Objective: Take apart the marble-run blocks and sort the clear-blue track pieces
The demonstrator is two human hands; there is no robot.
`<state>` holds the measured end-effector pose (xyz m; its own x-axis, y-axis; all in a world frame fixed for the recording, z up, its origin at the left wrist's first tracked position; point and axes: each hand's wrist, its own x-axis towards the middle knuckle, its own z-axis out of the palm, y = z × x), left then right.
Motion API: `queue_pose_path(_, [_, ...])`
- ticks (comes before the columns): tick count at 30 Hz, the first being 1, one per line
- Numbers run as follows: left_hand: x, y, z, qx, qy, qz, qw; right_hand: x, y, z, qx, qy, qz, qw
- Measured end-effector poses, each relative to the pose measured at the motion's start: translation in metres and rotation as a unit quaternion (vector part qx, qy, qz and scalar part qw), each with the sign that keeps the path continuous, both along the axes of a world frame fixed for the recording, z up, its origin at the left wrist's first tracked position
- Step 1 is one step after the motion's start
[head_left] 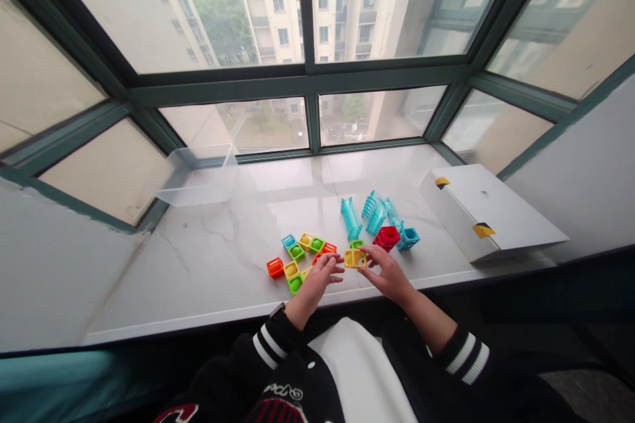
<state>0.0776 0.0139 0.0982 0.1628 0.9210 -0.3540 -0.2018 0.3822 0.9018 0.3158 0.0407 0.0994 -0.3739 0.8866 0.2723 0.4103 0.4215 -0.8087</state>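
Window frames (pixel 223 84): dark green
Outside: pale buildings (pixel 342 6), a tree (pixel 225 20)
Sill (pixel 198 277): glossy white, grey-veined
Wall (pixel 585 152): white
Light: soft daylight

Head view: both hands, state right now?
Left hand: open, nothing visible in its grasp, fingers near the yellow block.
Right hand: closed on that yellow block, held between thumb and fingers.

The right hand (pixel 389 277) hides one end of the gripped yellow block (pixel 352 258), which partly covers a green block (pixel 356 244) just beyond; whether the two join cannot be told. Left of the grip, the left hand (pixel 318 279) masks part of a red-orange block (pixel 317 258). Right of the grip, a mark (pixel 485 193) on the white box (pixel 508 215) is unreadably small. Below, the jacket (pixel 228 377) runs off the bottom edge.
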Motion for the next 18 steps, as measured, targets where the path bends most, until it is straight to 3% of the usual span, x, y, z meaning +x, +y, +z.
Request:
queue_pose_path(8, [0.010, -0.003, -0.008, -0.025, -0.032, -0.055, 0.998, 0.037, -0.006, -0.021, -0.063, -0.049, -0.033, 0.996])
queue_pose_path(18, [0.019, -0.009, -0.019, -0.056, -0.019, -0.079, 0.995, 0.035, -0.004, -0.044, -0.101, -0.106, -0.016, 0.989])
